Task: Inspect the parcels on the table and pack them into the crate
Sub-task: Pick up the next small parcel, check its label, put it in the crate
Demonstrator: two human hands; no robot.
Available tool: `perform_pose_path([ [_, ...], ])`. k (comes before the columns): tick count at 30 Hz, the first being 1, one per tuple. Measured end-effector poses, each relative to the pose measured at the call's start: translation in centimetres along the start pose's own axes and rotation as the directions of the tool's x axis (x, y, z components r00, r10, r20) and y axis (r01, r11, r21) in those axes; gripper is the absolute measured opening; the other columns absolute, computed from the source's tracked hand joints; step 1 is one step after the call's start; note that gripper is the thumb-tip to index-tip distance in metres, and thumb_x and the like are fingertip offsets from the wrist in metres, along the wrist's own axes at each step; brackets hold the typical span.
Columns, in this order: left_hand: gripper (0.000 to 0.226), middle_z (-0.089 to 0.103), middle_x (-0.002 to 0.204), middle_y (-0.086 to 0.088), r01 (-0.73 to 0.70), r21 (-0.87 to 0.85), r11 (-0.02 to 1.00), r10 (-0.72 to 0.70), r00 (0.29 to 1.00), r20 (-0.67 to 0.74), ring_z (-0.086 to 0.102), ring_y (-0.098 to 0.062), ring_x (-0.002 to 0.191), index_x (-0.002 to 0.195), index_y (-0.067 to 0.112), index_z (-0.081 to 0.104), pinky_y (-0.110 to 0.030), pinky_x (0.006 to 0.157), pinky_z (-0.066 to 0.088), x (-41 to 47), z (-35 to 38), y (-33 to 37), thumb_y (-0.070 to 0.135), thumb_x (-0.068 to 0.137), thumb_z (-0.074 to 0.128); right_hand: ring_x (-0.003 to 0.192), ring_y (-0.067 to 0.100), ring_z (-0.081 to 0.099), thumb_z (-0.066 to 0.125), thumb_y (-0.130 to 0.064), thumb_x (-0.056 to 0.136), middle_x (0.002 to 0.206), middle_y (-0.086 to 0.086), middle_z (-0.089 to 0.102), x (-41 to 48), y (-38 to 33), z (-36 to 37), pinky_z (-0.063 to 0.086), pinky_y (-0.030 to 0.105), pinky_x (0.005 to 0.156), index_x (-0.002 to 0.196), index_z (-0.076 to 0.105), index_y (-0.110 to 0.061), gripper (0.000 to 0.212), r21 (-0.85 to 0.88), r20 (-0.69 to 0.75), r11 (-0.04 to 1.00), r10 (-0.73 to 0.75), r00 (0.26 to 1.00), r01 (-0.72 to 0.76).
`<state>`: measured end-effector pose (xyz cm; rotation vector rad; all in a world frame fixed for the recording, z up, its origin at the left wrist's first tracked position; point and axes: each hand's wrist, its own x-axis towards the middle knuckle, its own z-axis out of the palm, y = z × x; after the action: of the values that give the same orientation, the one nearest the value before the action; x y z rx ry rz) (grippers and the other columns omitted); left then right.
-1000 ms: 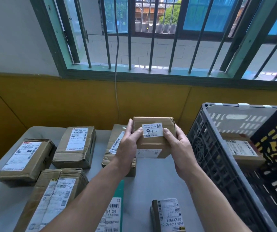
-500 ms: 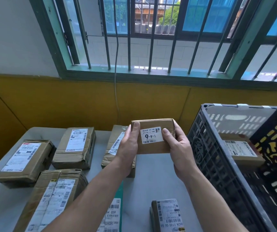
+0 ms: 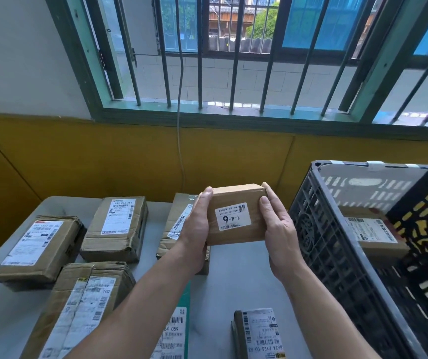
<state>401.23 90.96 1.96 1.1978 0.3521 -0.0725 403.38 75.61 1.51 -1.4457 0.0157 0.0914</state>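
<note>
Holding one small brown parcel (image 3: 236, 200) between both hands, raised clear of the table (image 3: 233, 281). Our left hand (image 3: 196, 229) grips its left side, thumb on the labelled face, the other fingers behind and out of sight. Our right hand (image 3: 279, 234) grips the right side the same way, thumb in front and one fingertip showing over the top corner. The white label faces us with its print upside down.

Surroundings, read from the held parcel:
- 9 o'clock: a taped parcel (image 3: 176, 221) lies flat, partly hidden by our left hand and wrist.
- 9 to 10 o'clock, farther out: a crumpled parcel (image 3: 117, 226), label up.
- 8 o'clock: a far-left parcel (image 3: 39, 247) near the table's left edge.
- 7 o'clock: a large parcel (image 3: 86, 307), partly under our left forearm.
- 6 o'clock: a green-edged packet (image 3: 179, 330), part hidden by the same forearm; just right of it a little parcel (image 3: 257, 335), cut by the frame's bottom.
- 3 o'clock: the dark slatted crate (image 3: 321, 244), its left wall just beside our right hand and standing between the held parcel and the inside. One packed parcel (image 3: 370, 234) lies within, label up.

Room: we note a bare strip of table between our forearms, running toward 6 o'clock. At 12 o'clock the table ends at a yellow wall (image 3: 130, 164), with a barred window (image 3: 236, 60) above and a cable (image 3: 180, 125) hanging at 11 o'clock.
</note>
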Motion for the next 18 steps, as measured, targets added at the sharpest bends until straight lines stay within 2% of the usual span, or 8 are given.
perform_pose_path([
  [2, 0.051, 0.078, 0.094, -0.006, -0.026, 0.003, 1.000, 0.026, 1.000, 0.007, 0.077, -0.016, 0.081, 0.124, 0.024, 0.063, -0.029, 0.058, 0.059, -0.2, -0.2, -0.2, 0.063, 0.096, 0.046, 0.100, 0.003, 0.071, 0.045, -0.046, 0.104, 0.103, -0.021, 0.074, 0.1, -0.1, 0.1, 0.059, 0.020, 0.076, 0.138, 0.053, -0.051, 0.035, -0.012, 0.015, 1.000, 0.006, 1.000, -0.006],
  [4, 0.048, 0.077, 0.094, -0.003, -0.065, 0.022, 0.998, 0.064, 0.997, 0.032, 0.076, -0.013, 0.084, 0.130, 0.026, 0.056, -0.027, 0.060, 0.059, -0.4, -0.3, -0.4, 0.060, 0.097, 0.046, 0.100, 0.004, 0.071, 0.042, -0.056, 0.101, 0.103, -0.022, 0.073, 0.1, -0.3, 0.3, 0.060, 0.030, 0.086, 0.144, 0.046, -0.049, 0.044, -0.011, 0.030, 0.999, 0.033, 0.999, -0.033],
  [7, 0.056, 0.075, 0.100, -0.004, -0.082, 0.022, 0.996, 0.081, 0.995, 0.063, 0.076, -0.013, 0.089, 0.138, 0.027, 0.051, -0.026, 0.063, 0.059, -0.6, -0.4, -0.2, 0.061, 0.093, 0.050, 0.108, 0.016, 0.071, 0.042, -0.068, 0.093, 0.117, -0.004, 0.073, -0.1, -0.8, 0.6, 0.055, 0.048, 0.101, 0.147, 0.046, -0.041, 0.061, 0.004, 0.074, 0.997, 0.078, 0.994, -0.078],
  [9, 0.067, 0.075, 0.109, -0.007, -0.052, 0.011, 0.999, 0.051, 0.996, 0.069, 0.076, -0.016, 0.094, 0.142, 0.027, 0.050, -0.029, 0.066, 0.060, -0.7, -0.3, 0.2, 0.069, 0.089, 0.052, 0.109, 0.016, 0.070, 0.043, -0.064, 0.096, 0.118, -0.003, 0.072, -0.1, -0.9, 0.5, 0.055, 0.048, 0.101, 0.147, 0.047, -0.039, 0.057, 0.006, 0.059, 0.996, 0.087, 0.994, -0.087],
  [12, 0.067, 0.077, 0.109, -0.009, 0.051, -0.023, 0.998, -0.050, 0.998, 0.046, 0.076, -0.024, 0.097, 0.128, 0.030, 0.064, -0.038, 0.073, 0.063, -1.0, -0.2, 0.7, 0.077, 0.084, 0.047, 0.107, 0.018, 0.070, 0.047, -0.048, 0.103, 0.114, -0.007, 0.072, -0.2, -0.9, 0.2, 0.056, 0.048, 0.098, 0.148, 0.046, -0.040, 0.045, 0.009, 0.043, 0.996, 0.087, 0.995, -0.087],
  [15, 0.041, 0.074, 0.115, -0.014, 0.053, -0.006, 0.999, -0.053, 0.998, 0.032, 0.076, -0.024, 0.094, 0.131, 0.029, 0.059, -0.037, 0.070, 0.062, -0.9, -0.4, 0.6, 0.052, 0.099, 0.047, 0.109, 0.024, 0.069, 0.054, -0.052, 0.091, 0.115, -0.003, 0.072, -0.4, -1.1, 0.0, 0.057, 0.052, 0.096, 0.147, 0.044, -0.042, 0.058, -0.007, 0.089, 0.995, 0.099, 0.991, -0.099],
  [17, 0.039, 0.072, 0.118, -0.014, 0.017, 0.006, 1.000, -0.018, 0.998, 0.067, 0.075, -0.022, 0.090, 0.136, 0.030, 0.055, -0.037, 0.069, 0.062, -1.0, -0.5, 0.6, 0.043, 0.099, 0.049, 0.115, 0.025, 0.066, 0.053, -0.056, 0.091, 0.126, -0.001, 0.068, -0.2, -1.2, -0.3, 0.054, 0.055, 0.099, 0.149, 0.043, -0.040, 0.061, -0.004, 0.132, 0.991, 0.130, 0.983, -0.131],
  [18, 0.047, 0.071, 0.120, -0.013, -0.003, 0.012, 1.000, 0.002, 0.996, 0.085, 0.074, -0.023, 0.092, 0.140, 0.030, 0.051, -0.038, 0.071, 0.061, -1.0, -0.6, 0.5, 0.043, 0.096, 0.053, 0.116, 0.026, 0.066, 0.051, -0.055, 0.096, 0.130, 0.000, 0.067, 0.0, -1.2, -0.5, 0.055, 0.055, 0.098, 0.149, 0.044, -0.038, 0.056, -0.004, 0.149, 0.989, 0.145, 0.978, -0.146],
])
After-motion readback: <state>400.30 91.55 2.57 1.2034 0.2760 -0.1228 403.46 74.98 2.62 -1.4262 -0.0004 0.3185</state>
